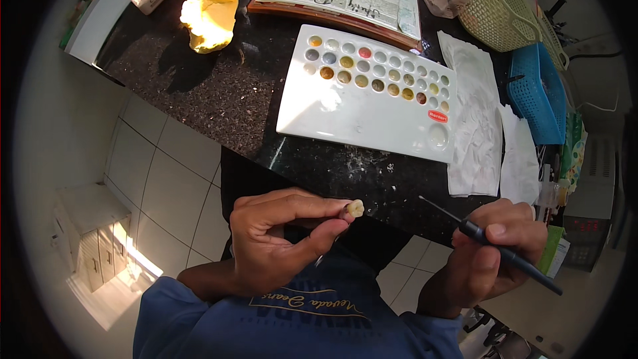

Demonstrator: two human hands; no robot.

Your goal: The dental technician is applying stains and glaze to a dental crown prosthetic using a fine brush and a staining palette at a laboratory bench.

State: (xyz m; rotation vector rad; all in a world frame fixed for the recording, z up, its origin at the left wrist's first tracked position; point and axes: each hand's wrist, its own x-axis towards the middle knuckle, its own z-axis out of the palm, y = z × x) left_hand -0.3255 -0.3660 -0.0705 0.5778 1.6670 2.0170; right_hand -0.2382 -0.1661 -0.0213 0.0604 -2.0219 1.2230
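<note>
On the dark speckled bench (219, 103) lies a white mixing palette (352, 110) with small wells of colour. Nearer, the left hand (279, 239) pinches a small tooth-shaped crown (355, 208) between its fingers, just beyond the bench edge. The right hand (495, 252) grips a thin black brush (495, 247), tip aimed at the crown.

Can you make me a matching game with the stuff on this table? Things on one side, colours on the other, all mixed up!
Things:
1. basket
2. teeth model
3. mixing palette
4. brush in the right hand

Colours:
A. white
B. dark
C. blue
D. yellow

Pairs: 1-C, 2-D, 3-A, 4-B
</note>
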